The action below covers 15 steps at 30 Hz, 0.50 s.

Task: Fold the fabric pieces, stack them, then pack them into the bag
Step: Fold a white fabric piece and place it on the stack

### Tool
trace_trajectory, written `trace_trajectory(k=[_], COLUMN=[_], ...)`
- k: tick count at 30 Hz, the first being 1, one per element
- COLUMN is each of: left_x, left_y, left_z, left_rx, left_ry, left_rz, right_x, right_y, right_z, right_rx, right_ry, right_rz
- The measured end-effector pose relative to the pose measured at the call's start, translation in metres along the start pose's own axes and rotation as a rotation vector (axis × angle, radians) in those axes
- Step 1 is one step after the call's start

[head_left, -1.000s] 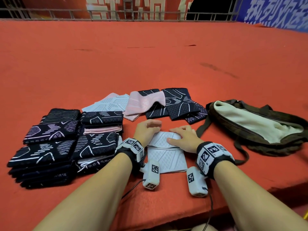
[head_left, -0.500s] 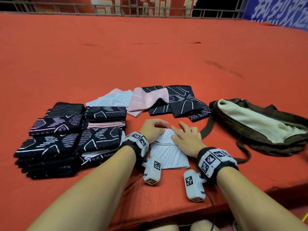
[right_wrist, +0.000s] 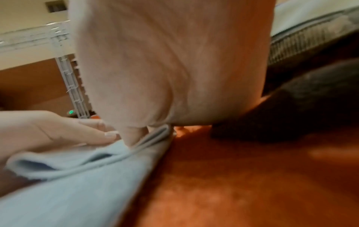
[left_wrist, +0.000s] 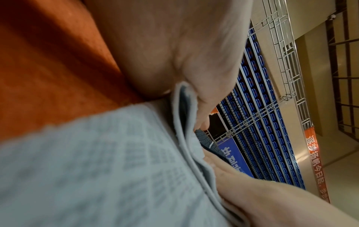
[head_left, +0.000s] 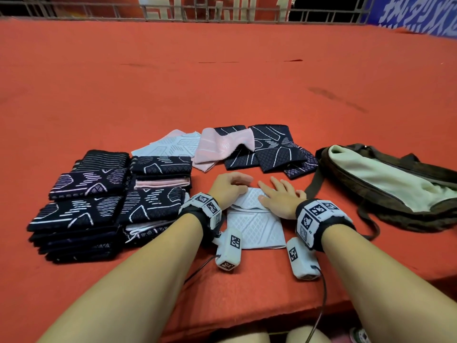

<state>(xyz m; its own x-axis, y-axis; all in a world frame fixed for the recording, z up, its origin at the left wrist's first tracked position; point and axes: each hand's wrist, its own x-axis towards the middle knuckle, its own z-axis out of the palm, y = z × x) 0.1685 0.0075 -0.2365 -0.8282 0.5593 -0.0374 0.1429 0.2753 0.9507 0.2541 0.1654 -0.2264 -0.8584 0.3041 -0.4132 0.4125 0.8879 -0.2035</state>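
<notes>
A white patterned fabric piece (head_left: 256, 227) lies on the red table in front of me, its far part folded back toward me. My left hand (head_left: 235, 182) curls its fingers over the far left edge of the fold; the left wrist view shows that doubled edge (left_wrist: 184, 110) pinched in the hand. My right hand (head_left: 274, 191) lies flat on the folded flap with its fingers straight, pressing it down. Folded dark, pink and white pieces stand in stacks (head_left: 81, 211) to the left. The open brown bag (head_left: 400, 209) with a pale lining lies to the right.
Behind my hands lie unfolded pieces: a white one (head_left: 173, 146), a pink one (head_left: 222, 147) and dark patterned ones (head_left: 274, 149). The bag's strap (head_left: 311, 184) runs close to my right hand. The table's front edge (head_left: 247, 325) is just below my forearms.
My right hand has flattened on the folded flap, its fingers now spread and pointing forward and left. My left hand stays curled at the far left edge of the white piece.
</notes>
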Motion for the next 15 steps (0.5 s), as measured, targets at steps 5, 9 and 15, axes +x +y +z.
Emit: trace_trajectory(k=[5, 9, 15], left_x=[-0.001, -0.001, -0.007], left_y=[-0.001, -0.002, 0.003], left_z=[0.001, -0.001, 0.002], left_rx=[0.028, 0.043, 0.116], left_ry=[0.012, 0.010, -0.046], left_rz=[0.031, 0.050, 0.037], right_x=[0.003, 0.008, 0.007], right_y=[-0.004, 0.001, 0.012], right_z=[-0.001, 0.003, -0.010], right_rx=[-0.030, 0.035, 0.135], right_ry=[0.135, -0.015, -0.144], right_rz=[0.019, 0.003, -0.089])
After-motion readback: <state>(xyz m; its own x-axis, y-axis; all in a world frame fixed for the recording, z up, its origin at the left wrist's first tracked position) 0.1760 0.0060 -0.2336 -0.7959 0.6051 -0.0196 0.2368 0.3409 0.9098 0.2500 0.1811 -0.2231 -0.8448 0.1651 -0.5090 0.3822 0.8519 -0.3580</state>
